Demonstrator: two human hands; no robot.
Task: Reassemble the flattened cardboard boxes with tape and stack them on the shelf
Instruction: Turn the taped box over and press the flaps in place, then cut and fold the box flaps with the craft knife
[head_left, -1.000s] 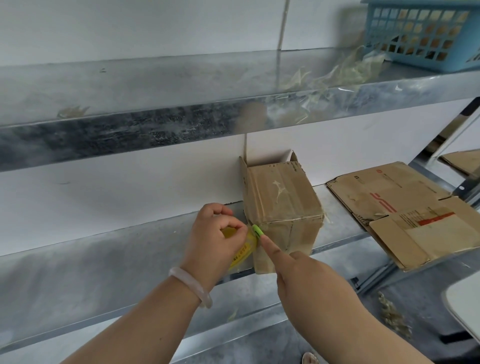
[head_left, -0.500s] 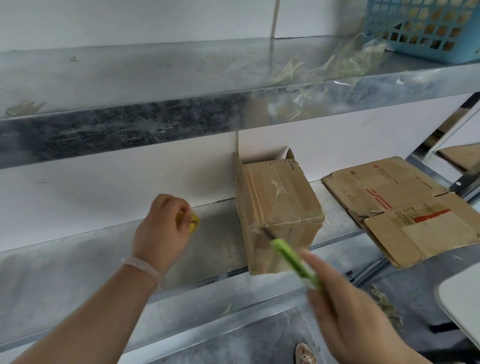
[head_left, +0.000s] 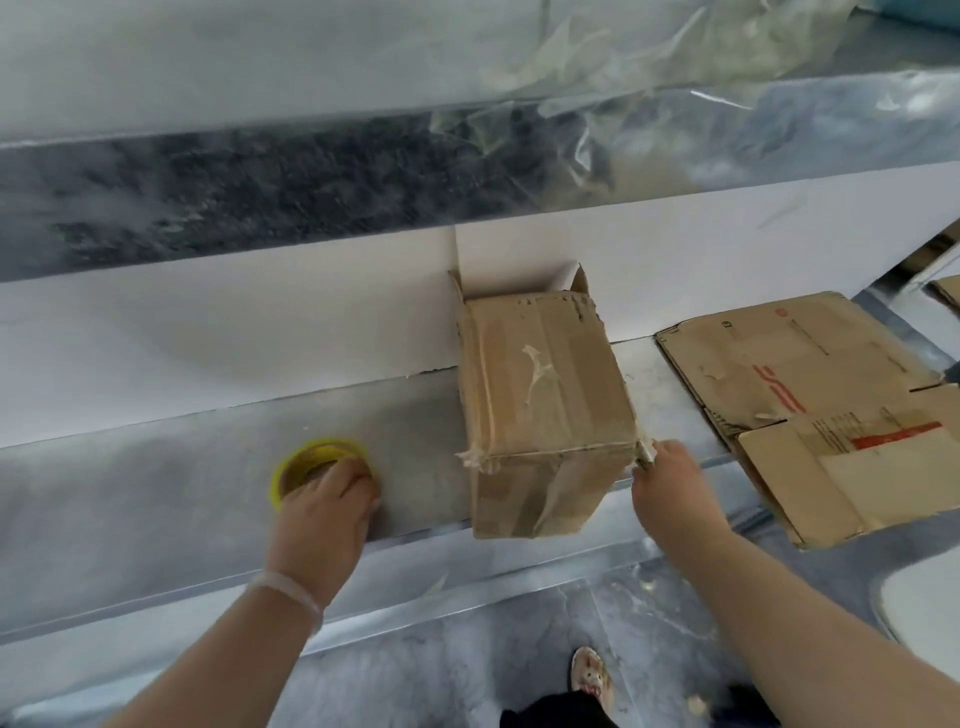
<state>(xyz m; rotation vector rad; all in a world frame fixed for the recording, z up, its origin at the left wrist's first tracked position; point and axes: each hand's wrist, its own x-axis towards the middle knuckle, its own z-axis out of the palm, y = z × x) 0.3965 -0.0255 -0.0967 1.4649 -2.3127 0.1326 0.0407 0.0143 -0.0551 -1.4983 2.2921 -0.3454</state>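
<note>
An assembled, taped cardboard box (head_left: 545, 395) stands on the middle metal shelf (head_left: 156, 483) against the white wall. Left of it a yellow tape roll (head_left: 311, 452) lies flat on the shelf, and my left hand (head_left: 324, 514) grips its near rim from above. My right hand (head_left: 670, 488) reaches to the box's front right top corner. A small pale tip pokes out from its fingertips there; the green cutter's body is hidden in the hand. Flattened cardboard boxes (head_left: 831, 405) lie on the shelf to the right.
The upper shelf (head_left: 260, 182) overhangs the box and carries crumpled clear tape scraps (head_left: 597, 104). A white rounded object (head_left: 924, 597) sits at the lower right. My sandalled foot (head_left: 589, 675) is on the grey floor below the shelf's edge.
My left hand carried the tape roll away from the box and set it down on the shelf. My right hand swung the cutter from the box's left front corner to its right corner.
</note>
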